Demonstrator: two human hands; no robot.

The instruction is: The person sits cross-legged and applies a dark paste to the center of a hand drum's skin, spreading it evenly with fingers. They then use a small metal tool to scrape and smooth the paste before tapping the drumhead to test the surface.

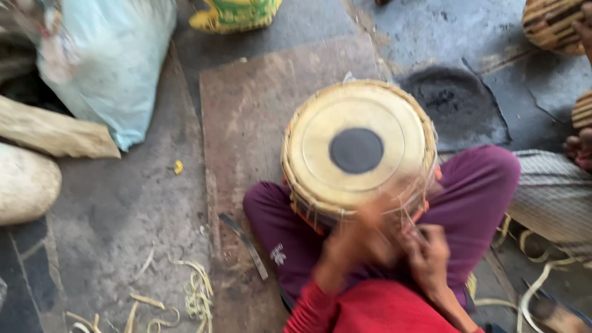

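both hands (388, 243) work at a drum's (357, 148) lacing.

Head view: you look steeply down from the wearer's head, close over the lap.
Facing: toward 12 o'clock, across the floor.
Centre: drum (359, 148) just right of middle.
Shared views: only one.

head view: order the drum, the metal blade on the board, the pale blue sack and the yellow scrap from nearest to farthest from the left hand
1. Drum: touching the left hand, right at its near rim.
2. Metal blade: to the left, beside the knee.
3. Yellow scrap: farther left on the floor.
4. Pale blue sack: far upper left.
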